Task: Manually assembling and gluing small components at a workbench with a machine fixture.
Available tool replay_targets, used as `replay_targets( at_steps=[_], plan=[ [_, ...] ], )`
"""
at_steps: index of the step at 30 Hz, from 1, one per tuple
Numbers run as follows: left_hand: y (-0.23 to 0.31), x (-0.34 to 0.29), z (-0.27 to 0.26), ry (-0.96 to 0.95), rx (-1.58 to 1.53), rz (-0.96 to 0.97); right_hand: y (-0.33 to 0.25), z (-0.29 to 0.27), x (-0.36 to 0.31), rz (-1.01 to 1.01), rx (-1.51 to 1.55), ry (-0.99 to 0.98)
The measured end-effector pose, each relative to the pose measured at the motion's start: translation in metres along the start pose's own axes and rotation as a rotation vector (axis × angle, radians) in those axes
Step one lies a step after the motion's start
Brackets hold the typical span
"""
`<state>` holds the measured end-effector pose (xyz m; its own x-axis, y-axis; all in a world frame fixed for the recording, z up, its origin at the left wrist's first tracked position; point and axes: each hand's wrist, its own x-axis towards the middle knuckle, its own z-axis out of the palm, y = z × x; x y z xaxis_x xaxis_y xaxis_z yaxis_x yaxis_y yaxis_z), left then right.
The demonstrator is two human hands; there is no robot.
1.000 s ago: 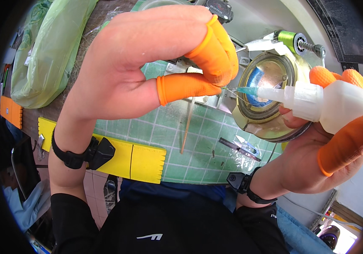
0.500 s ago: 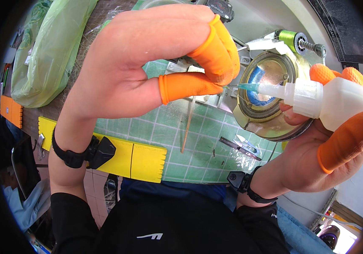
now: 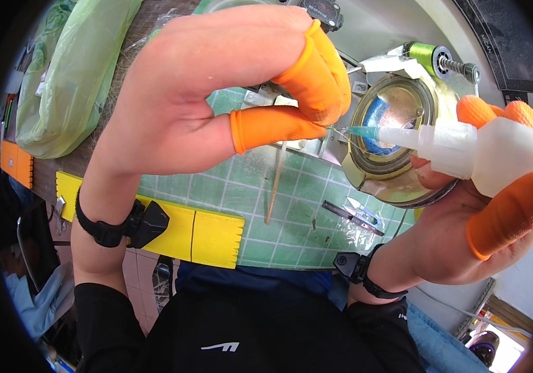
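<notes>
My left hand [image 3: 198, 81], with orange finger cots on its thumb and fingers, is closed in a pinch. A thin pale line [image 3: 345, 136] curves away from its fingertips, with a bit of green where it leaves them; whatever else is pinched stays hidden. In my right hand [image 3: 459, 236], which also wears orange finger cots, lies a translucent white squeeze bottle [image 3: 509, 155], tipped sideways. Its teal needle tip [image 3: 363, 132] points left, close to the pinched fingertips. I cannot tell whether the tip touches the line.
Behind the bottle tip stands a round metal-rimmed device [image 3: 397, 165]. A green thread spool [image 3: 425, 59] sits beyond it. Small thread snips [image 3: 356, 217] and a thin wooden stick [image 3: 276, 186] lie on the green gridded mat [image 3: 235, 189]. A yellow foam strip [image 3: 210, 239] edges the mat.
The bottle has turned slightly and its tip has shifted a little left. The curved line by the fingertips shows more clearly. My left hand has barely moved.
</notes>
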<state>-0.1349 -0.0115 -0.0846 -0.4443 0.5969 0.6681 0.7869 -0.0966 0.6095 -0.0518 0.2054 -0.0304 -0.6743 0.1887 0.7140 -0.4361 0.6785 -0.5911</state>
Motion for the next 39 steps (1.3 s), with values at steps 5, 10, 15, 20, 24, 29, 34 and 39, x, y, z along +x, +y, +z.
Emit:
replay_targets(
  at_steps=[5,10,15,20,24,29,34,39],
  plan=[
    [0.000,0.001,0.001,-0.003,0.003,0.008,0.001,-0.001,0.000,-0.006,0.001,0.004],
    [0.000,0.000,0.000,-0.003,0.004,0.007,0.002,-0.002,0.000,-0.013,0.008,0.005],
    [-0.002,0.002,0.000,-0.011,-0.012,0.015,-0.002,-0.014,0.006,0.006,0.105,-0.115],
    [-0.002,0.001,-0.001,-0.015,0.002,0.017,-0.001,-0.014,0.007,0.028,0.195,-0.150],
    [0.001,-0.003,-0.001,-0.007,0.010,0.001,0.005,-0.005,0.002,0.027,0.198,-0.041],
    [0.005,-0.002,0.002,0.011,0.008,-0.002,0.009,-0.028,-0.030,0.341,0.801,0.074],
    [-0.003,0.001,0.007,0.016,-0.082,-0.056,-0.009,-0.062,-0.019,0.125,0.541,-0.536],
    [-0.004,-0.072,-0.028,0.155,-0.063,-0.340,0.020,-0.164,-0.046,0.275,0.793,-0.426]
  ],
)
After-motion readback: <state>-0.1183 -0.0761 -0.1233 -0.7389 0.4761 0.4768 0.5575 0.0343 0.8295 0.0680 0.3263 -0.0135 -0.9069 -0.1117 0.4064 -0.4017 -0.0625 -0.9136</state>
